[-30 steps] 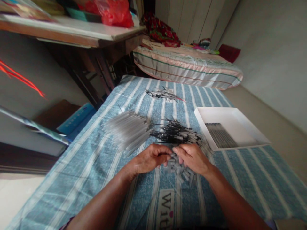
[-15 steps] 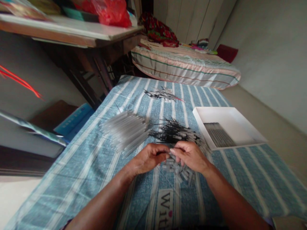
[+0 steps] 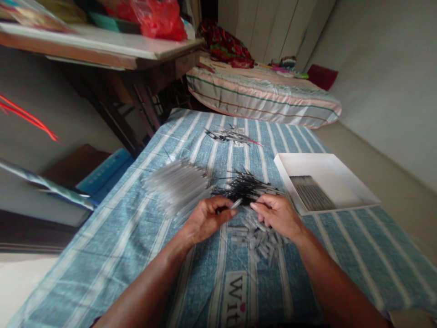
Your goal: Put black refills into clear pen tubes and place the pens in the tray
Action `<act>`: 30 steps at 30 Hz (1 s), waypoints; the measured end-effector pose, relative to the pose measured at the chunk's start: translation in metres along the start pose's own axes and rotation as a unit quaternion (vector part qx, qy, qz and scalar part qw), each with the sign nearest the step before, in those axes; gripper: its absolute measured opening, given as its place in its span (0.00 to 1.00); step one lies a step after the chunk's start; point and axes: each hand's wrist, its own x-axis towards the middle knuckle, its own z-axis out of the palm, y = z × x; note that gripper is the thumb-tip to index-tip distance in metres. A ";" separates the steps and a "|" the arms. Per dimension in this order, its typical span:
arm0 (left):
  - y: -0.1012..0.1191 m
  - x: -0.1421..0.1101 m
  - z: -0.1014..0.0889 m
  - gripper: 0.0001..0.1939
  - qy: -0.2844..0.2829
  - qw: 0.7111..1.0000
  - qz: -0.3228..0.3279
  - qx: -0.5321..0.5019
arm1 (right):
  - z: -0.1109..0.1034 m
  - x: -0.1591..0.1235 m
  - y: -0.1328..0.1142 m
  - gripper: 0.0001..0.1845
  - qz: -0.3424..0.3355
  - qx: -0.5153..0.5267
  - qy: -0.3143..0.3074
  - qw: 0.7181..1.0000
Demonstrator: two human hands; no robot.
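Observation:
My left hand (image 3: 213,216) is closed in a pinch on a translucent pen barrel (image 3: 236,203), whose end points up and right past the fingertips. A short gap away, my right hand (image 3: 275,213) has thumb and forefinger pressed together; what they pinch, if anything, is too small to make out. Just beyond the hands lies a heap of black-tipped pen refills (image 3: 244,184). Below the right hand are scattered grey translucent pen caps (image 3: 262,243). Left of them, a row of clear pen barrels (image 3: 179,184) lies side by side.
A white open box (image 3: 348,182) at the right holds a row of dark-filled pens (image 3: 312,192). More thin refills (image 3: 232,134) lie farther back on the striped cloth (image 3: 136,255). A higher table (image 3: 164,48) with a red bag (image 3: 162,20) stands at left; a bed (image 3: 266,95) is behind.
My hands were together at the fingertips and have drawn slightly apart. The barrel's end now shows from my left hand, and more of the cap pile is uncovered.

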 end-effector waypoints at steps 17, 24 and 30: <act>-0.005 0.008 -0.012 0.12 0.257 0.938 -0.076 -0.221 | 0.012 0.012 -0.003 0.07 -0.012 -0.307 -0.019 0.951; -0.010 0.008 -0.016 0.12 0.284 0.917 -0.063 -0.273 | 0.024 0.029 -0.008 0.12 -0.036 -0.372 -0.022 0.927; -0.009 0.008 -0.017 0.12 0.278 0.909 -0.069 -0.303 | 0.033 0.045 -0.018 0.14 -0.055 -0.454 -0.082 0.886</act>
